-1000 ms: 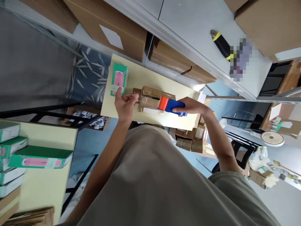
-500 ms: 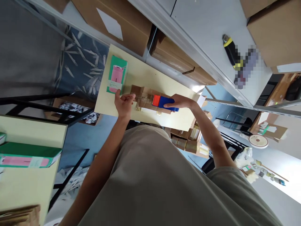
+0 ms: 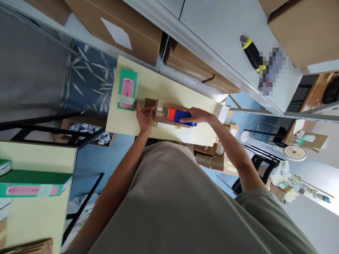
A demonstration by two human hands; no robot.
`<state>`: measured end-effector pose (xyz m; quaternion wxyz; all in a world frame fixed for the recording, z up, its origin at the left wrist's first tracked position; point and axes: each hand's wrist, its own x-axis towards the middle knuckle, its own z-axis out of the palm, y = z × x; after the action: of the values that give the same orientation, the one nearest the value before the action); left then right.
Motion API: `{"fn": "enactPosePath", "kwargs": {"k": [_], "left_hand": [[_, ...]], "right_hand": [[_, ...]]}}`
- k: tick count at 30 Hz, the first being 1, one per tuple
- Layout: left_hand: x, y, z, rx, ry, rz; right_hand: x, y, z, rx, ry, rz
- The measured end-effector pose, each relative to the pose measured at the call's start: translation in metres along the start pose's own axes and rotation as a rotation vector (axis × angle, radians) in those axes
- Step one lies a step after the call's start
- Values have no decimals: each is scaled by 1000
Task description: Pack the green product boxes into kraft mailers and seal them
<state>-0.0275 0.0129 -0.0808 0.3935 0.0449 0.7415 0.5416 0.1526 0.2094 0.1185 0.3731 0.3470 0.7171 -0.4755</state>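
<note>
A small brown cardboard box (image 3: 159, 108) wrapped in clear tape lies on a pale yellow table (image 3: 164, 90). My right hand (image 3: 197, 115) is closed round the blue handle of a red and blue tape dispenser (image 3: 180, 116), which rests on the box top. My left hand (image 3: 145, 116) grips the box's left end with curled fingers. A green and pink carton (image 3: 127, 89) lies flat on the table just left of my left hand.
Large cardboard boxes (image 3: 116, 26) sit under grey shelving beyond the table. A second yellow table (image 3: 34, 211) at lower left carries green and pink cartons (image 3: 34, 183). Taped parcels (image 3: 214, 160) lie on the floor below the table. A yellow-black tool (image 3: 250, 53) rests on the shelf.
The tape dispenser has slid left along the box top toward my left hand. My left hand stays at the box's left end. The view has shifted slightly.
</note>
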Motion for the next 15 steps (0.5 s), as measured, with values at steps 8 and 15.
{"fn": "enactPosePath", "kwargs": {"k": [8, 15], "left_hand": [[-30, 31, -15, 285, -48, 200], [-34, 53, -4, 395, 18, 208]], "right_hand": [[2, 7, 7, -57, 42, -28], [6, 4, 11, -8, 104, -51]]}}
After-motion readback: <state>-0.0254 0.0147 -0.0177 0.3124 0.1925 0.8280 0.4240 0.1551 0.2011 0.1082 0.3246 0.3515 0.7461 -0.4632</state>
